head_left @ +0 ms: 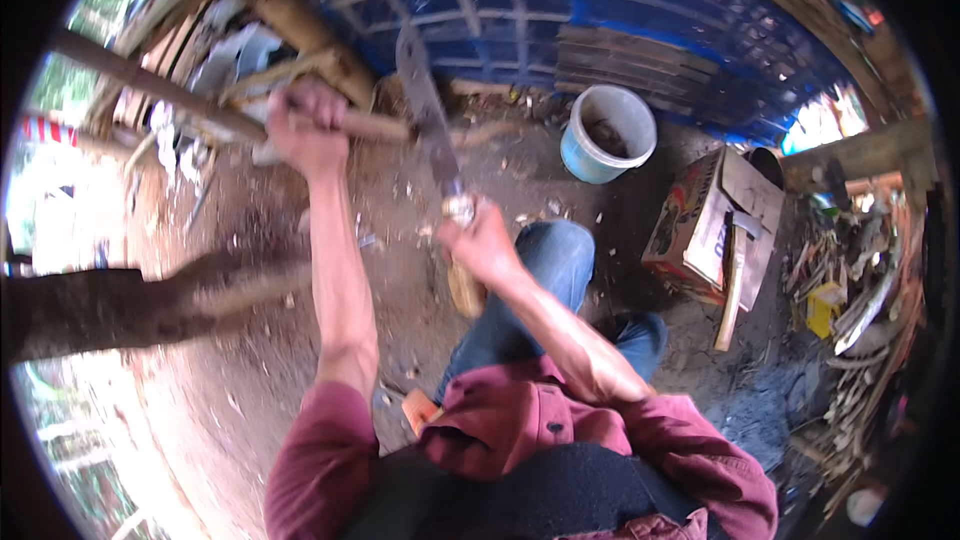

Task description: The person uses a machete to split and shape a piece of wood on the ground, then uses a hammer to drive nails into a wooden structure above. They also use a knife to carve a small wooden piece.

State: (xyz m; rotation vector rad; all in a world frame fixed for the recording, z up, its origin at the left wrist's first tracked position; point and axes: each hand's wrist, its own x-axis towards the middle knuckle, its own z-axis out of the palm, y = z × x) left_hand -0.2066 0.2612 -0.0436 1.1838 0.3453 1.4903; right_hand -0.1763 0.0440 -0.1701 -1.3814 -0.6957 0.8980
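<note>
My right hand is closed around the wooden handle of a machete, whose long dark blade points up and slightly left. The handle's pale butt end shows below my fist, beside my bent knee. At the upper left, my left hand grips a short wooden stick that reaches right toward the blade. Blade and stick meet or overlap near the stick's right end; whether the edge touches the wood I cannot tell. A blurred brown shape continues beyond the blade.
A wooden pole slants in beside my left hand. A dark log lies at the left. To the right stand a pale bucket and a cardboard box with a wooden-handled hatchet on it. Firewood is heaped at far right.
</note>
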